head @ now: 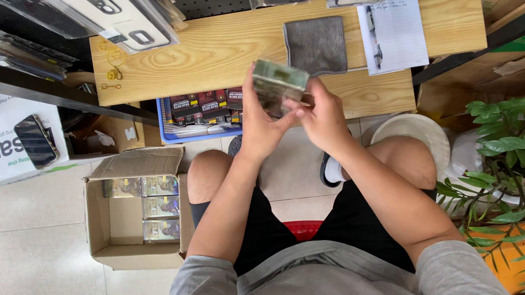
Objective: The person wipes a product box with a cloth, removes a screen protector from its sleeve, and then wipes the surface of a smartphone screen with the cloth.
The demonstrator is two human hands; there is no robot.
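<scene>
Item: small stack of clear flat packets [278, 84], held above the knees before the wooden table [216, 50]. Long axis was tilted, running from upper left down to lower right. Left hand [259, 125] was clamped underneath; right hand [320, 114] was pinched on the near edge. Cardboard box [115, 233] was noted at left.

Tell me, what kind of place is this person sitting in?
Probably a small phone-accessory shop or its stockroom. Packaged phone cases hang from a pegboard above a wooden table, a cardboard box of small boxed goods sits on the tiled floor, and both hands hold a clear-wrapped pack.
</scene>
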